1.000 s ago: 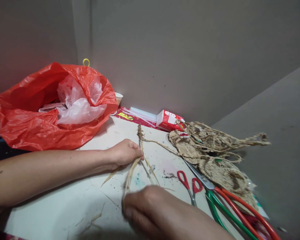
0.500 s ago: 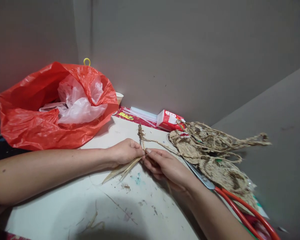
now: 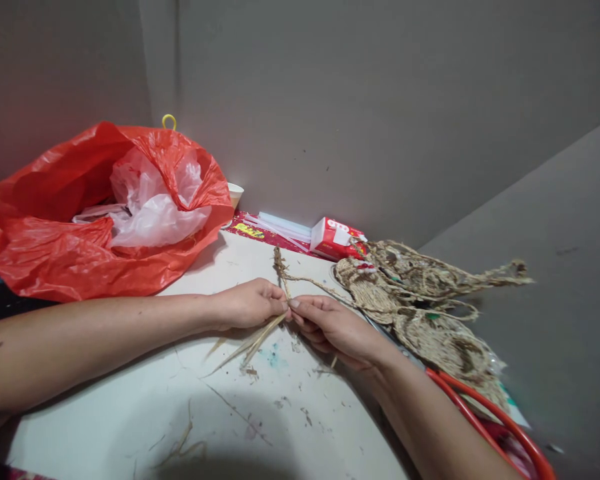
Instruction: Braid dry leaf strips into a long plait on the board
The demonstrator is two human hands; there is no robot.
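Both hands meet over the white tabletop (image 3: 220, 407), pinching dry straw strands (image 3: 260, 341) at the lower end of a twisted straw cord (image 3: 280, 267). My left hand (image 3: 254, 303) is closed on them from the left, with loose strand ends fanning out below its fingers. From the right, my right hand (image 3: 330, 323) pinches the same spot between thumb and forefinger; its other fingers are curled and partly hidden. A thin cord runs from the knotted top rightward to a pile of woven straw pieces (image 3: 370, 290).
A red plastic bag (image 3: 45, 260) holding white plastic stands at the left. Along the wall are a paper cup (image 3: 235, 193), pale sticks (image 3: 285, 227) and a red-and-white box (image 3: 336, 239). Red-handled scissors (image 3: 500, 393) lie at the right, partly behind my forearm. Straw scraps litter the tabletop.
The loose strand ends below my left hand are spread differently. My right hand has turned slightly and its forearm covers more of the scissors. The view has shifted a little.
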